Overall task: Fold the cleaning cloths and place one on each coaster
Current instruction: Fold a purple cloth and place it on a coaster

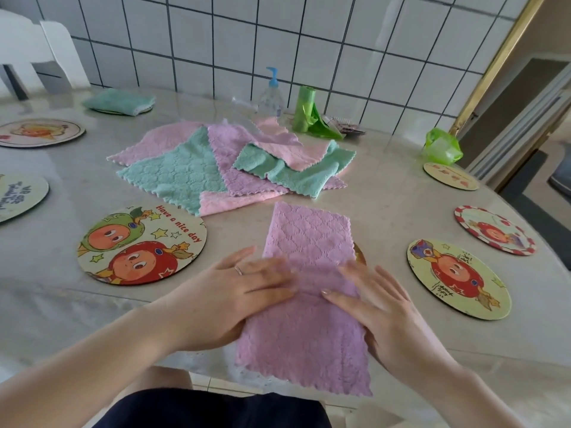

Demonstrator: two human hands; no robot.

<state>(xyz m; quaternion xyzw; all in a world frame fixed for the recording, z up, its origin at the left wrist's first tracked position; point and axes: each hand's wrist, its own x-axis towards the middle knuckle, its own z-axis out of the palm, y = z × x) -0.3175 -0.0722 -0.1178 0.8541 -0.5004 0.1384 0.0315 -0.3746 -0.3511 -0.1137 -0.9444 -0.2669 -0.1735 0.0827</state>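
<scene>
A purple cloth, folded into a long strip, lies at the table's front edge and hangs over it. My left hand and my right hand press flat on its middle with straight fingers. A coaster peeks out from under the strip's right side. A heap of pink, green and purple cloths lies behind. Round cartoon coasters sit around: front left, front right, further right, far right, and two at the left. A folded green cloth rests on a coaster at the back left.
A clear pump bottle, a roll of green bags and a crumpled green bag stand near the tiled wall. A white chair is at the back left. The table edge runs just under my hands.
</scene>
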